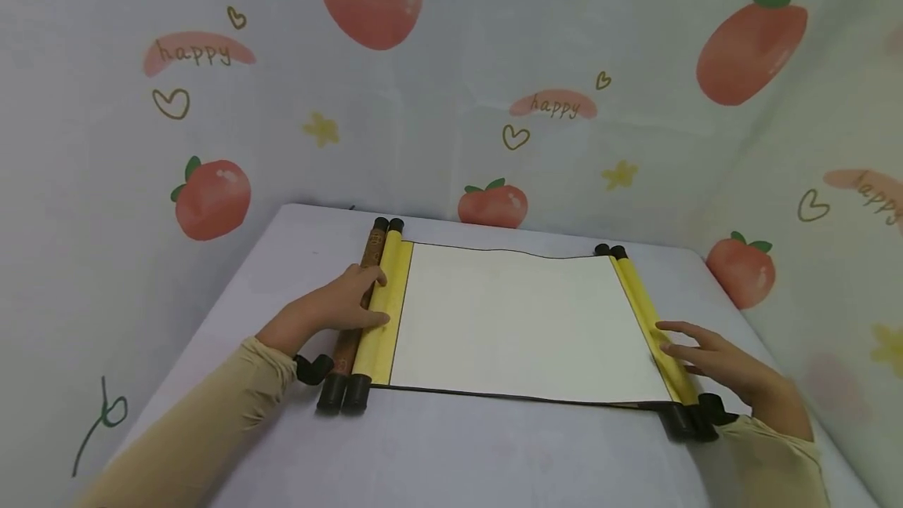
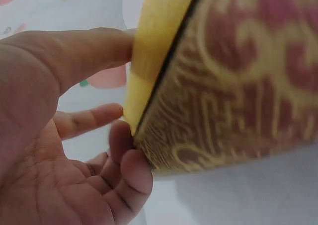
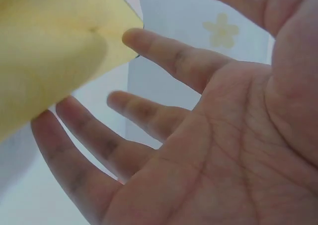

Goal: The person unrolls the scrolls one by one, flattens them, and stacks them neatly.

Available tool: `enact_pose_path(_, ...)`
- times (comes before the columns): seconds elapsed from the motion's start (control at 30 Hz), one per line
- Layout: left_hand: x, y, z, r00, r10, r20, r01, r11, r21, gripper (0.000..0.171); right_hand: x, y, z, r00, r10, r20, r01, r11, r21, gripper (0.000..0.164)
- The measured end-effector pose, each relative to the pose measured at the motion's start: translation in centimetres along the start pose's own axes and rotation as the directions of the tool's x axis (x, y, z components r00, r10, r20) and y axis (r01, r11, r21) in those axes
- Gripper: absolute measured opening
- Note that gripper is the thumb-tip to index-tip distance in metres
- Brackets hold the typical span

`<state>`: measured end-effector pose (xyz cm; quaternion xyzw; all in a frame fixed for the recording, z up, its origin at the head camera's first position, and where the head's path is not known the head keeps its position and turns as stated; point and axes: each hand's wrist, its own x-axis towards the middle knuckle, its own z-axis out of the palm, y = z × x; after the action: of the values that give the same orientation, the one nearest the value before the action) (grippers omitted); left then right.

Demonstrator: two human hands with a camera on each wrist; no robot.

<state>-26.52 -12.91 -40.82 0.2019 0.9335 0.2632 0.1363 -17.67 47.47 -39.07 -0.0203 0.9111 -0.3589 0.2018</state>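
Observation:
A hanging scroll [image 1: 522, 324] lies unrolled on a white table, its blank white sheet edged in black and yellow. At the left end, a brown patterned roll [image 1: 343, 355] lies beside a yellow strip [image 1: 381, 347]. My left hand [image 1: 344, 302] grips this end; in the left wrist view its thumb [image 2: 99, 46] rests on the yellow side and curled fingers [image 2: 135, 168] meet the brown patterned edge. Along the right end runs a yellow roll [image 1: 637, 288]. My right hand [image 1: 727, 359] touches it with spread, nearly straight fingers [image 3: 59, 140]; nothing lies in the palm.
Black knobs [image 1: 344, 394] cap the roller ends, with more knobs [image 1: 680, 422] at the near right. A white cloth backdrop [image 1: 437, 132] printed with fruit and hearts rises behind the table [image 1: 480, 453]. Black wrist cameras [image 1: 313, 369] sit by both cuffs.

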Motion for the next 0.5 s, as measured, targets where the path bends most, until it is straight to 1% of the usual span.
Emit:
enact_pose_path(0.13,0.2,1.0,0.2,1.0,-0.014,0.003,0.014,1.0,0.024,0.07,0.1,-0.1,-0.1,0.999,-0.008,-0.035,0.006,0.999,-0.036,0.067)
enact_pose_path(0.27,-0.1,1.6,0.4,1.0,0.01,0.003,-0.01,0.999,0.039,0.066,-0.2,-1.0,-0.1,0.997,-0.023,-0.077,0.016,0.996,-0.085,0.067)
enact_pose_path(0.33,-0.3,1.9,0.5,0.999,0.033,0.01,-0.034,0.999,0.036,0.062,-0.3,-1.5,0.1,0.992,-0.045,-0.119,0.032,0.994,-0.104,0.066)
enact_pose_path(0.4,-0.5,2.0,0.5,0.999,0.047,0.015,-0.048,0.999,0.025,0.059,-0.2,-2.2,0.3,0.981,-0.057,-0.186,0.037,0.993,-0.109,0.063)
enact_pose_path(0.43,-0.6,2.1,0.5,0.998,0.054,0.015,-0.055,0.998,0.015,0.057,0.0,-2.5,0.4,0.971,-0.066,-0.228,0.041,0.993,-0.114,0.062)
enact_pose_path(0.5,-0.7,2.3,0.5,0.997,0.075,0.001,-0.075,0.997,0.001,0.053,0.4,-3.2,0.8,0.943,-0.082,-0.321,0.045,0.991,-0.123,0.058)
